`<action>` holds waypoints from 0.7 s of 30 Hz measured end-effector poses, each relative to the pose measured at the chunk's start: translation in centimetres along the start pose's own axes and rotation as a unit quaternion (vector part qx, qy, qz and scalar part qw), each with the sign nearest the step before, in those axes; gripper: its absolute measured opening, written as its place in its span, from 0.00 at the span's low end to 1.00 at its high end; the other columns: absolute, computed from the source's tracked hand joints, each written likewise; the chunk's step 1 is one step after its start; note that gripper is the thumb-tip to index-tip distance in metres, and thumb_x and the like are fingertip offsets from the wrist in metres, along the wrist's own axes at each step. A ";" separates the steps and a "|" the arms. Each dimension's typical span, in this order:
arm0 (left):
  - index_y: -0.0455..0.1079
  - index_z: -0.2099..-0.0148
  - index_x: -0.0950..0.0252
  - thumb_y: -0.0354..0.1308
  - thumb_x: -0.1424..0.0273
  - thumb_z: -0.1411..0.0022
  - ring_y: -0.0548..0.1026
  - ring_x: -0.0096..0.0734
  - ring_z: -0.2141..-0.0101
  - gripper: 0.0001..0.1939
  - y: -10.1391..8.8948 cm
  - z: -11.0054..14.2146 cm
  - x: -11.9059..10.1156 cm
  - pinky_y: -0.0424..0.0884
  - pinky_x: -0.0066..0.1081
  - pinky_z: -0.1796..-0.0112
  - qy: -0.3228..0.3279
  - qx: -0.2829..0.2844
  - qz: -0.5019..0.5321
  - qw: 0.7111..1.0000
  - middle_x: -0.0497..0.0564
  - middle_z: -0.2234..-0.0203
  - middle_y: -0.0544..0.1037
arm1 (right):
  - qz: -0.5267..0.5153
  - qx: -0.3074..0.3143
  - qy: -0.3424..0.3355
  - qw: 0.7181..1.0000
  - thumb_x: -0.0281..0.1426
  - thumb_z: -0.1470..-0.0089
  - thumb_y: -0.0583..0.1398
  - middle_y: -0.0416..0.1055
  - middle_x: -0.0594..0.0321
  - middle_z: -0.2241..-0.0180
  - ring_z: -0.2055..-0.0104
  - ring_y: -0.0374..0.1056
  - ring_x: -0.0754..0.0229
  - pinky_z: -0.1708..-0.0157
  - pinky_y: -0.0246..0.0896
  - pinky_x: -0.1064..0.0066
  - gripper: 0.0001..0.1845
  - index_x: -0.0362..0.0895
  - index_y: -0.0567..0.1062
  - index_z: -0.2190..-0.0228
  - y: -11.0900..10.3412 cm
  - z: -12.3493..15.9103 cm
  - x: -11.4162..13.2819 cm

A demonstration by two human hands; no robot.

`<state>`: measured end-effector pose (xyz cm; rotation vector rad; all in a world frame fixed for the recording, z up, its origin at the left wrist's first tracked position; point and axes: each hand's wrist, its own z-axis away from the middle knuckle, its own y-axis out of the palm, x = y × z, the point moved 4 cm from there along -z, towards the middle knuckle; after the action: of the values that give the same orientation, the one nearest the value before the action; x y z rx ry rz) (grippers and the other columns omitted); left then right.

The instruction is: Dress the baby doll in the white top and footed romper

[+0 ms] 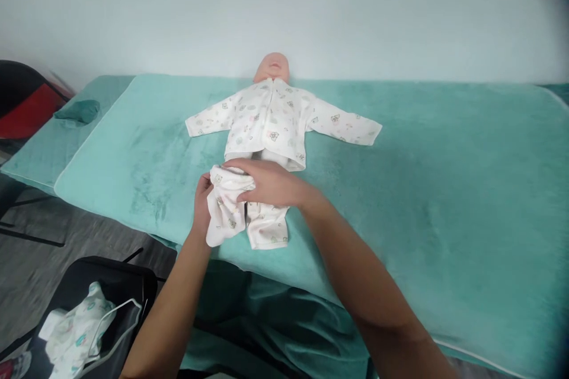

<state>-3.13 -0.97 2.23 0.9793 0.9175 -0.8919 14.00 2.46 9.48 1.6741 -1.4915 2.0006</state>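
A baby doll (271, 66) lies on its back on a teal towel (422, 177), head toward the wall. It wears a white printed jacket (271, 118) with both sleeves spread out. White printed trousers (267, 228) cover its legs. My left hand (203, 204) grips the bunched left side of the trousers near the waist. My right hand (267, 180) lies across the waistband, fingers closed on the fabric.
The towel covers a table against a pale wall. A folded teal cloth (79, 111) lies at the table's left end. A black chair (111, 290) at lower left holds more printed baby clothes (75, 331). A red and black chair (22, 100) stands at far left.
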 end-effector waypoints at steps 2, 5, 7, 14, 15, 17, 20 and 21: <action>0.69 0.57 0.61 0.68 0.66 0.46 0.73 0.26 0.71 0.16 0.0 0.1 -0.4 0.69 0.28 0.68 -0.013 -0.010 0.005 1.000 0.44 0.70 0.75 | -0.019 -0.013 -0.016 1.000 0.27 0.47 0.64 0.72 0.63 0.40 0.40 0.69 0.49 0.45 0.64 0.59 0.33 0.53 0.71 0.40 0.2 -0.2 0.2; 0.69 0.59 0.62 0.68 0.62 0.44 0.70 0.25 0.71 0.15 -0.3 1.6 -0.5 0.66 0.27 0.69 -0.029 -0.018 -0.030 0.999 0.44 0.70 0.73 | -0.069 -0.074 -0.018 0.995 0.24 0.46 0.61 0.76 0.65 0.44 0.43 0.71 0.53 0.45 0.65 0.63 0.25 0.51 0.75 0.47 0.0 -0.4 -0.2; 0.68 0.59 0.61 0.67 0.57 0.41 0.69 0.25 0.70 0.17 -1.0 3.1 -0.2 0.65 0.26 0.69 -0.039 -0.024 -0.049 0.998 0.44 0.69 0.72 | -0.087 -0.127 -0.008 0.988 0.22 0.48 0.59 0.78 0.66 0.49 0.45 0.72 0.55 0.46 0.65 0.64 0.22 0.50 0.77 0.52 -0.1 -0.5 -0.7; 0.64 0.68 0.62 0.65 0.50 0.40 0.60 0.25 0.73 0.22 -2.3 6.3 0.9 0.58 0.26 0.71 -0.013 0.027 -0.170 0.985 0.43 0.75 0.63 | -0.085 -0.208 0.034 0.974 0.26 0.46 0.58 0.79 0.63 0.54 0.48 0.73 0.53 0.47 0.65 0.61 0.15 0.48 0.77 0.57 0.3 -1.1 -1.5; 0.64 0.69 0.62 0.64 0.50 0.39 0.59 0.25 0.73 0.22 -2.1 6.2 0.8 0.57 0.26 0.71 -0.003 0.025 -0.186 0.982 0.43 0.76 0.62 | -0.079 -0.198 0.034 0.976 0.27 0.45 0.58 0.79 0.63 0.53 0.48 0.73 0.53 0.46 0.65 0.60 0.15 0.48 0.77 0.56 0.3 -1.0 -1.5; 0.64 0.69 0.62 0.62 0.53 0.36 0.60 0.27 0.72 0.19 -1.7 5.4 0.1 0.58 0.27 0.70 0.057 0.011 -0.225 0.973 0.44 0.74 0.64 | -0.060 -0.155 0.028 0.986 0.30 0.43 0.59 0.76 0.62 0.47 0.44 0.71 0.52 0.43 0.63 0.58 0.18 0.49 0.75 0.50 0.4 -0.9 -1.3; 0.68 0.67 0.62 0.61 0.61 0.34 0.68 0.31 0.61 0.12 -0.8 3.5 -1.4 0.65 0.28 0.63 0.224 -0.022 -0.296 0.928 0.51 0.59 0.68 | -0.019 -0.064 0.002 0.998 0.40 0.47 0.67 0.69 0.59 0.37 0.36 0.65 0.47 0.40 0.60 0.56 0.33 0.51 0.70 0.41 0.6 -0.6 -0.9; 0.68 0.66 0.62 0.60 0.62 0.34 0.69 0.33 0.57 0.11 -0.6 2.9 -1.8 0.66 0.29 0.60 0.273 -0.029 -0.315 0.909 0.52 0.55 0.67 | -0.004 -0.039 -0.009 0.999 0.41 0.50 0.70 0.67 0.58 0.36 0.35 0.64 0.45 0.40 0.60 0.56 0.38 0.52 0.69 0.39 0.7 -0.5 -0.7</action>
<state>-3.64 -3.49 4.48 0.9037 1.7970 -1.1355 13.47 2.81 8.58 1.6692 -1.5449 1.9026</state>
